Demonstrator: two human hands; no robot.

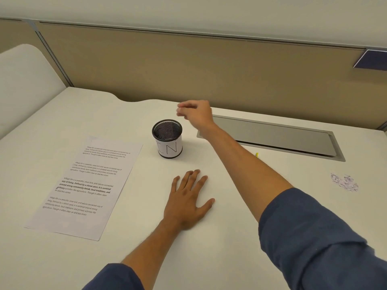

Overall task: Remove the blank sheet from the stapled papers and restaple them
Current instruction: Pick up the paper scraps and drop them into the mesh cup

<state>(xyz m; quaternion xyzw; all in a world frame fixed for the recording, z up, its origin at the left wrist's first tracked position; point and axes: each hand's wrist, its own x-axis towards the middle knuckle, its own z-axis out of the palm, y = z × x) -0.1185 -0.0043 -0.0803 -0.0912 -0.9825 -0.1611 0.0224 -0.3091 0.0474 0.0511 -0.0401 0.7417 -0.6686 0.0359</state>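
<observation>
The stapled papers [83, 185], with printed text on the top sheet, lie flat on the white desk [219, 237] at the left. My left hand [188, 204] rests palm down on the desk to their right, fingers spread. My right hand [195, 114] hovers just beyond and above a black mesh cup [167, 139] wrapped in a white label with handwritten letters. Its fingers are loosely curled and slightly blurred, thumb and forefinger a little apart. Nothing shows between them. No stapler is in view.
A grey recessed cable flap [272, 137] runs along the back right of the desk. A small yellow object [257, 154] peeks out behind my right forearm. A scribbled ink patch [344, 182] marks the desk at the right. A beige partition [188, 70] stands behind.
</observation>
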